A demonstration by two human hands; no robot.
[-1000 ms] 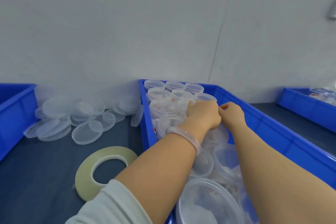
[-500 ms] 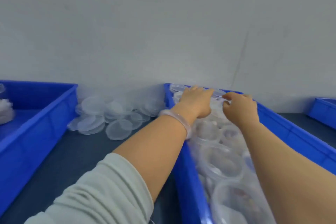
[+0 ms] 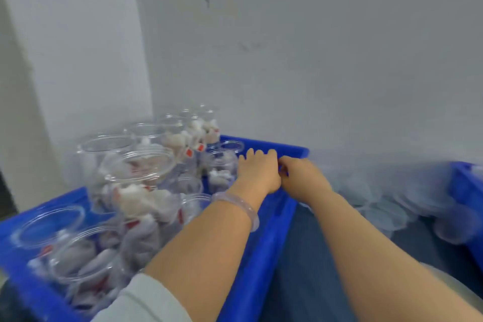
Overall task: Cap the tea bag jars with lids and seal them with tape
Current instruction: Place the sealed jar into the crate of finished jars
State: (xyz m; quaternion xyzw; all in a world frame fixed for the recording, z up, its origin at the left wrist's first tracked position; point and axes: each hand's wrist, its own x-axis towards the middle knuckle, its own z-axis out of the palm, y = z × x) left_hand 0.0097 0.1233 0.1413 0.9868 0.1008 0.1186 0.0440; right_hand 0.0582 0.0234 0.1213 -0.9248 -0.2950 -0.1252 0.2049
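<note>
Head view, blurred. Large blue crate (image 3: pixel 261 256) fills the lower left of the frame. We read it as the holding bin: open tea bag jars (image 3: pixel 141 164) stand packed and stacked inside, none visibly capped. Clear lids (image 3: pixel 379 206) lie heaped on the dark table (image 3: pixel 300 282) at centre right, handy for capping. Left hand (image 3: pixel 257 171) and right hand (image 3: pixel 300 177) meet at the crate's far corner, fingers bent; whether they grip anything we cannot tell. Clear bangle (image 3: pixel 243 204) on the left wrist.

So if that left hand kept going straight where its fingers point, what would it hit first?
Most likely the far wall of the blue crate, just beyond the fingertips of the left hand. The frame is blurred, so it might instead pass over the rim to the white wall behind.
</note>
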